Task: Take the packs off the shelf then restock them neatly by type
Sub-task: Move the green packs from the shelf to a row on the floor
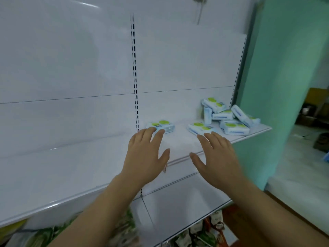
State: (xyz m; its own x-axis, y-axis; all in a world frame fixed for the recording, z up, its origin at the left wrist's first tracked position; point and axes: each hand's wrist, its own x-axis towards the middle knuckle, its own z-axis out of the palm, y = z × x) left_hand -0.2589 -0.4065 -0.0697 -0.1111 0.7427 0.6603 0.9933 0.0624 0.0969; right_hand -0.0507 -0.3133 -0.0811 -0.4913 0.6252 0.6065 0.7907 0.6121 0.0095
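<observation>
Both my hands released, fingers spread: left hand [146,154] touching a lone pack [162,126]; right hand [214,155] nearing another pack [201,128]. Heap of packs [229,115] crowds the shelf [80,172] right end; careless reach could spill it.

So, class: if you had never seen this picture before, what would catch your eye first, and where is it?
Two open hands, left hand and right hand, reach out over a white shelf mid-frame. Beyond them, a jumbled pile of blue-and-white packs with green spots sits at the shelf's right end, beside a mint-green wall.
</observation>
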